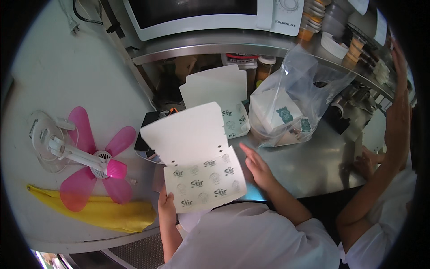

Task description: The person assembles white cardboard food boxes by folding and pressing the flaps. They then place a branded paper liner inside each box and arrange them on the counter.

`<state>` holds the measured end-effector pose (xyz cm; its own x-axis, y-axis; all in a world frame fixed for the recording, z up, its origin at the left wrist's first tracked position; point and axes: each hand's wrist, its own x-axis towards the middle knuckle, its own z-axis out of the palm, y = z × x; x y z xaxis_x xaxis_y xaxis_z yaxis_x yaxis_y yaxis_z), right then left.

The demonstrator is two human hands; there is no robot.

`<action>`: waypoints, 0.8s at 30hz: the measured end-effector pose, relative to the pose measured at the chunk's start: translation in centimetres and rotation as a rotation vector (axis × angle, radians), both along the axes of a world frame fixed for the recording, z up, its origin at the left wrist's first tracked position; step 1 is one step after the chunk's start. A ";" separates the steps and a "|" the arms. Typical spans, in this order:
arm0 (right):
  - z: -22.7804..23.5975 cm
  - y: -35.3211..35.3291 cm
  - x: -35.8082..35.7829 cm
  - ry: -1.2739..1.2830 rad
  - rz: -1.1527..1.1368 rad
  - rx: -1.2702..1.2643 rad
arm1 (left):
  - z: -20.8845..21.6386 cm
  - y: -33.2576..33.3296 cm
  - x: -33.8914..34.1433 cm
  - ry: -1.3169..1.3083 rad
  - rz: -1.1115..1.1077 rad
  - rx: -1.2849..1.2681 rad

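Observation:
My left hand grips the lower left edge of an opened paper takeaway box, its thumb on the near face. The box has a plain white lid panel above and a patterned panel with dark green prints below. Just off the box's right edge, my right hand is open with fingers stretched out and holds nothing. Behind the held box, a second opened takeaway box stands partly hidden. To its right sits a clear plastic bag with a closed white takeaway box inside.
A steel counter runs under the bag, below a steel shelf carrying a microwave. At left are a pink-bladed fan and a yellow cloth. A co-worker's raised arm and another hand are at right.

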<state>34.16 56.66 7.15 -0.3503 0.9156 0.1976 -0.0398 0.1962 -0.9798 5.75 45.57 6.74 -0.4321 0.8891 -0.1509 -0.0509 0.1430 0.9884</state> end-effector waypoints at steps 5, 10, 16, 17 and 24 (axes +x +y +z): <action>-0.2 5.7 -1.6 -0.916 -0.210 0.867 | 0.7 -2.1 -1.2 -0.246 -0.049 0.077; -1.6 9.3 -4.1 -1.107 -0.159 0.912 | 0.4 -2.4 -1.3 -0.342 0.000 -0.010; -0.5 8.9 -2.8 -0.749 -0.268 0.893 | 2.3 -4.8 -1.1 -0.432 0.079 0.112; -0.1 8.3 -2.7 -0.696 -0.293 0.892 | 3.0 -5.6 -1.0 -0.453 0.091 0.127; 3.9 4.9 -2.0 -0.342 -0.395 0.751 | 5.2 -8.1 -0.7 -0.433 0.182 0.188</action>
